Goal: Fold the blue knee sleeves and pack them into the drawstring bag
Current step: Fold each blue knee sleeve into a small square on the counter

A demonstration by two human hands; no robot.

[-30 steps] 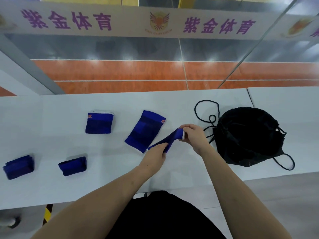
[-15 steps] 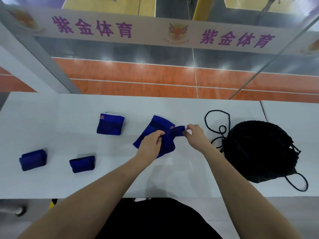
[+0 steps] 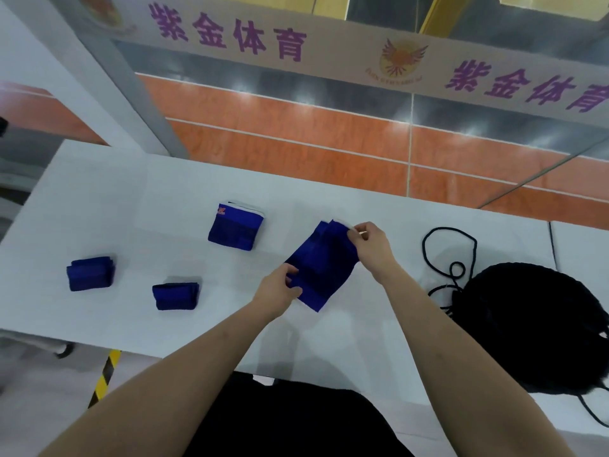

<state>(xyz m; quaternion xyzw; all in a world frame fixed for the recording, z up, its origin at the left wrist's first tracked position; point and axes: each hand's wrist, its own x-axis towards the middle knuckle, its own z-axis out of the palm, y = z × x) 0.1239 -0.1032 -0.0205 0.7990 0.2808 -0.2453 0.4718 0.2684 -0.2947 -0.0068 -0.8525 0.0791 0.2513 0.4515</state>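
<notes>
Two hands now work the flat blue knit knee sleeve (image 3: 321, 265) at the table's centre: the left hand (image 3: 280, 288) pinches its near corner, the right hand (image 3: 370, 242) pinches the far edge. A second ago a narrow blue piece hung between them beside this sleeve; it now lies over the sleeve, so folding is under way. Three folded blue sleeves (image 3: 235, 227) wait toward nine o'clock. At three o'clock the black fabric drawstring bag (image 3: 527, 328) lies slumped; whether anything is inside cannot be told.
</notes>
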